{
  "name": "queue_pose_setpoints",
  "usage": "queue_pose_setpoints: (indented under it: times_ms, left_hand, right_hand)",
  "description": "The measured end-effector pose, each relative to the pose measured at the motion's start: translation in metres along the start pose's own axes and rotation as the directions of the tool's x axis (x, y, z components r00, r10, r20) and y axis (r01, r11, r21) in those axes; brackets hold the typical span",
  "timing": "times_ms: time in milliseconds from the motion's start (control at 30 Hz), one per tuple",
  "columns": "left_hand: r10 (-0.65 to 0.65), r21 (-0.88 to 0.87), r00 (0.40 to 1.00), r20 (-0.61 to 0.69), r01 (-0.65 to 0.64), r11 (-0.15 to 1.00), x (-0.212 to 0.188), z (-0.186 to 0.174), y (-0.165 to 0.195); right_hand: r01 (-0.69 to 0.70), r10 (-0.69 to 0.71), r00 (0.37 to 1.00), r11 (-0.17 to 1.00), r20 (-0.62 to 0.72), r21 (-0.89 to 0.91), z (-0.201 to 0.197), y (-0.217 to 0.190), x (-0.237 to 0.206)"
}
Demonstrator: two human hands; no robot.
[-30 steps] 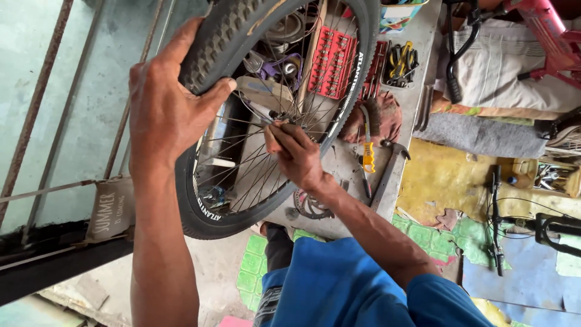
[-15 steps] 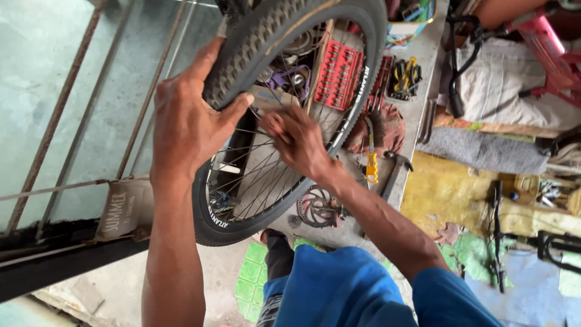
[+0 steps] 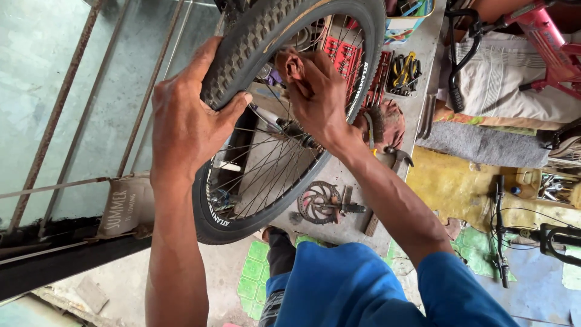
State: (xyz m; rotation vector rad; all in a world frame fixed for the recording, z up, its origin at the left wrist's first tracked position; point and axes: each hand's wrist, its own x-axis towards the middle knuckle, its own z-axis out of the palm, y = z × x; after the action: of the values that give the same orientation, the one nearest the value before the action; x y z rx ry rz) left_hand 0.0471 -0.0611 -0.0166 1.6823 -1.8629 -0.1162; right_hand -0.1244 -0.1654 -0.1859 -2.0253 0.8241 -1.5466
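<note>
A bicycle wheel with a knobby black tyre [image 3: 254,36] and thin steel spokes [image 3: 266,169] fills the middle of the view, held upright over a workbench. My left hand [image 3: 184,121] wraps over the tyre's outer tread on the left side, thumb on the sidewall. My right hand [image 3: 315,94] reaches in through the spokes near the upper rim, its fingers pinched close together there. What the fingertips pinch is too small to tell. The hub [image 3: 296,130] sits just below my right hand.
A grey workbench [image 3: 351,224] carries a brake disc rotor [image 3: 318,203], a red tool tray [image 3: 345,54], pliers [image 3: 402,72] and a hammer [image 3: 393,157]. Rusty window bars [image 3: 60,103] stand at left. A pink bicycle frame [image 3: 538,30] is at the top right, black handlebars [image 3: 502,230] lower right.
The wheel has come up closer and higher in view. My right hand rose from the spokes near the hub to the upper rim. My left hand kept its hold on the tyre.
</note>
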Motion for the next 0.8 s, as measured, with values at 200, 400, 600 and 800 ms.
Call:
queue_pose_setpoints:
  times_ms: [200, 400, 600, 800]
  left_hand:
    - [-0.056, 0.025, 0.998, -0.022, 0.057, 0.998, 0.0, -0.005, -0.005]
    - [-0.081, 0.008, 0.997, 0.014, 0.081, 0.997, 0.003, -0.004, -0.003]
    - [0.032, 0.039, 0.999, -0.019, -0.032, 0.999, 0.0, 0.002, 0.003]
    - [-0.244, 0.06, 0.968, 0.066, 0.24, 0.969, 0.002, -0.004, -0.005]
  right_hand:
    - [0.025, -0.015, 0.995, 0.994, 0.097, -0.104, 0.004, 0.001, -0.042]
    - [-0.245, 0.23, 0.969, 0.898, 0.085, 0.365, -0.015, 0.014, -0.057]
    - [-0.139, 0.141, 0.99, 0.987, -0.009, 0.082, -0.018, 0.064, 0.033]
    - [-0.349, 0.273, 0.924, 0.889, 0.268, 0.296, -0.003, 0.047, -0.035]
